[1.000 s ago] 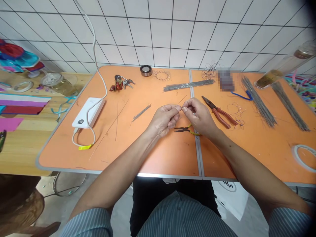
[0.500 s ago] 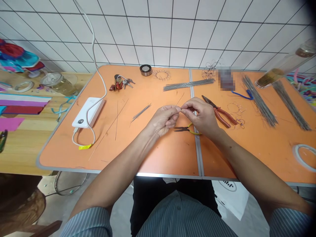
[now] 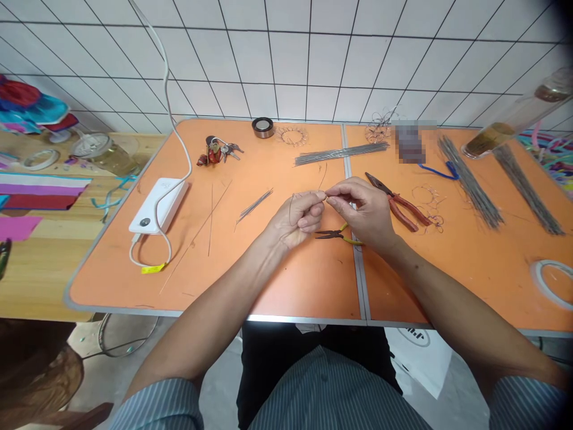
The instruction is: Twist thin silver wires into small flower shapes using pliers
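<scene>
Over the middle of the orange table, my left hand (image 3: 298, 218) and my right hand (image 3: 360, 209) meet fingertip to fingertip. Both are closed in a pinch on a thin wire (image 3: 323, 176), whose one end sticks up past the fingers. A curved stretch of wire also shows against the left hand's fingers. Where the fingertips meet, the wire is mostly hidden. Just under my right hand lie small pliers (image 3: 331, 234) with yellow handles, partly covered. Larger pliers (image 3: 396, 203) with red handles rest to the right of that hand.
A bundle of wires (image 3: 342, 154) lies behind the hands, and a short wire bundle (image 3: 255, 206) to the left. Further bundles (image 3: 470, 182) are at right. A white power bank (image 3: 159, 206) with cable, keys (image 3: 221, 149) and a tape roll (image 3: 262, 127) are on the table.
The wire's free end has swung to stand more upright, and a curved stretch of wire now shows by my left fingers. Both hands stay in nearly the same place.
</scene>
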{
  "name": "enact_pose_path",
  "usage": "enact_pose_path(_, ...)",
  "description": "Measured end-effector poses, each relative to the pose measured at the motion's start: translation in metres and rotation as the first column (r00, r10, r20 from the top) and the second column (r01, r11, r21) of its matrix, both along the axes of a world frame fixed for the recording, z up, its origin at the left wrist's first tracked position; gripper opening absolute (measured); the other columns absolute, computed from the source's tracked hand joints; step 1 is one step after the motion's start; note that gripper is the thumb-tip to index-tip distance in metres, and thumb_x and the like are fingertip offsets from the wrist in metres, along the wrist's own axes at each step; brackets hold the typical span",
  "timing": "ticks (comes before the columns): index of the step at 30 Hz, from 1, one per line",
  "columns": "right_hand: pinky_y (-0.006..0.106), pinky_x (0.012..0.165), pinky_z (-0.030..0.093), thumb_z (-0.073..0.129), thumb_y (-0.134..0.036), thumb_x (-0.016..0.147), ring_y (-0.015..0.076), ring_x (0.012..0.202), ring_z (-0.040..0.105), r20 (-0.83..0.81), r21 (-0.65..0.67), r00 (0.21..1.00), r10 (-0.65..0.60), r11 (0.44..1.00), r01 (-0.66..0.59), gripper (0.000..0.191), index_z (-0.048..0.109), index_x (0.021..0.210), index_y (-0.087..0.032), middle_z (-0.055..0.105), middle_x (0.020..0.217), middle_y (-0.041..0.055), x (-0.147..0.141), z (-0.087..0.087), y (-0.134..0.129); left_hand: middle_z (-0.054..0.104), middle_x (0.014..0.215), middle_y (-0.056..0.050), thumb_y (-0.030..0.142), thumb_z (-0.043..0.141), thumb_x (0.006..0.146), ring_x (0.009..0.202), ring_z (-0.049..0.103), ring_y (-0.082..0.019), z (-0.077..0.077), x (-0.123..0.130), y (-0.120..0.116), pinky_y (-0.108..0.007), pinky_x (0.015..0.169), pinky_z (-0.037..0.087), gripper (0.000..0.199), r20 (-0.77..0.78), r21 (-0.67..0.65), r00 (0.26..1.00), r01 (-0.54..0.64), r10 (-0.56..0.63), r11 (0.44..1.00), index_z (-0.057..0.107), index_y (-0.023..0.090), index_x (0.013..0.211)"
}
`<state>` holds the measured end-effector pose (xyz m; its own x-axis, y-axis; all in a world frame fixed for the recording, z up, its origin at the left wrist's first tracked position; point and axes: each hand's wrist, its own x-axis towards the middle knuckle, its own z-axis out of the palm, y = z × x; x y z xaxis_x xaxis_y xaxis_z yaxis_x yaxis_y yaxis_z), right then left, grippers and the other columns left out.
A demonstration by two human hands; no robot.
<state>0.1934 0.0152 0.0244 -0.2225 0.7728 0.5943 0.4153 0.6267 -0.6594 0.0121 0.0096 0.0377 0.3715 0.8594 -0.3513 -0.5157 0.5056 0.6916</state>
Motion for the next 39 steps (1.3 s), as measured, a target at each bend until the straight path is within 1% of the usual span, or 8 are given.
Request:
enact_pose_path(3, 0.04, 0.075, 0.058, 0.072, -0.03, 0.103, 0.0229, 0.082, 0.07, -0.014, 0.025, 1.0, 0.006, 1.0, -0.006, 0.011, 0.081, 0.097, -0.027, 0.079, 0.093, 0.0057, 0.0, 0.0, -0.001, 0.051, 0.054, 0.009, 0.014, 0.07, 0.103, 0.032, 0.025, 0.002, 0.002, 0.001, -0.001, -0.013, 0.035, 0.017, 0.03, 0.003, 0.008, 1.0, 0.012, -0.012, 1.0, 0.057, 0.015, 0.075)
enact_pose_path(9, 0.044, 0.075, 0.059, 0.07, -0.033, 0.105, 0.0258, 0.087, 0.071, 0.007, 0.066, 1.0, 0.001, 0.998, -0.002, 0.017, 0.082, 0.094, -0.029, 0.08, 0.093, 0.0066, 0.002, 0.001, 0.0, 0.052, 0.056, 0.009, 0.024, 0.084, 0.096, 0.033, 0.027, 0.001, 0.001, 0.001, -0.004, -0.014, 0.036, 0.017, 0.033, -0.015, 0.061, 1.0, 0.022, -0.021, 0.998, 0.057, 0.017, 0.078)
enact_pose_path(19, 0.037, 0.066, 0.053, 0.071, -0.024, 0.1, 0.0203, 0.077, 0.064, -0.025, 0.13, 0.998, 0.059, 0.99, -0.056, 0.012, 0.076, 0.089, -0.026, 0.074, 0.086, 0.0043, 0.004, 0.001, 0.002, 0.056, 0.056, 0.007, 0.024, 0.086, 0.095, 0.033, 0.03, 0.0, -0.001, 0.001, -0.006, -0.014, 0.036, 0.018, 0.031, -0.061, 0.124, 0.998, 0.002, 0.006, 0.992, 0.061, 0.016, 0.079)
enact_pose_path(22, 0.034, 0.068, 0.052, 0.071, -0.022, 0.097, 0.0192, 0.079, 0.063, -0.075, 0.042, 0.995, 0.066, 0.997, -0.063, 0.01, 0.071, 0.088, -0.024, 0.07, 0.086, 0.0032, 0.003, 0.0, 0.002, 0.057, 0.057, 0.007, 0.026, 0.088, 0.094, 0.033, 0.031, 0.0, -0.001, 0.002, -0.007, -0.014, 0.036, 0.019, 0.032, -0.076, 0.124, 0.997, 0.001, 0.008, 0.992, 0.061, 0.016, 0.079)
enact_pose_path(26, 0.032, 0.069, 0.051, 0.076, -0.027, 0.094, 0.0172, 0.078, 0.062, -0.183, -0.145, 0.981, 0.067, 0.985, -0.094, 0.01, 0.069, 0.088, -0.024, 0.069, 0.088, 0.0018, 0.001, -0.002, 0.004, 0.058, 0.057, 0.007, 0.026, 0.089, 0.093, 0.034, 0.032, 0.0, -0.001, 0.002, -0.008, -0.015, 0.036, 0.019, 0.032, -0.072, 0.136, 0.997, -0.008, 0.018, 0.991, 0.061, 0.016, 0.08)
enact_pose_path(31, 0.028, 0.064, 0.05, 0.083, -0.037, 0.093, 0.0129, 0.066, 0.057, -0.413, -0.41, 0.909, 0.054, 0.88, -0.239, 0.018, 0.071, 0.093, -0.023, 0.067, 0.077, -0.002, 0.003, -0.001, 0.009, 0.056, 0.056, 0.008, 0.043, 0.089, 0.095, 0.034, 0.031, -0.001, 0.002, 0.004, -0.01, -0.016, 0.037, 0.018, 0.035, -0.117, 0.162, 0.992, -0.036, 0.056, 0.986, 0.067, 0.016, 0.09)
enact_pose_path(34, 0.027, 0.064, 0.051, 0.087, -0.041, 0.091, 0.0123, 0.064, 0.057, -0.528, -0.436, 0.847, 0.069, 0.833, -0.34, 0.023, 0.073, 0.093, -0.023, 0.067, 0.074, -0.0024, 0.005, 0.001, 0.012, 0.055, 0.054, 0.008, 0.051, 0.087, 0.095, 0.034, 0.03, -0.002, 0.003, 0.005, -0.011, -0.017, 0.037, 0.019, 0.039, -0.151, 0.216, 0.982, -0.08, 0.114, 0.973, 0.071, 0.015, 0.095)
enact_pose_path(39, 0.025, 0.058, 0.05, 0.096, -0.047, 0.082, 0.0116, 0.065, 0.056, -0.641, -0.441, 0.765, 0.069, 0.783, -0.44, 0.034, 0.073, 0.088, -0.024, 0.071, 0.084, 0.0007, 0.003, 0.007, 0.012, 0.056, 0.055, 0.007, 0.047, 0.082, 0.097, 0.035, 0.031, -0.003, 0.0, 0.005, -0.013, -0.018, 0.038, 0.021, 0.033, -0.199, 0.315, 0.964, -0.108, 0.176, 0.943, 0.075, 0.015, 0.097)
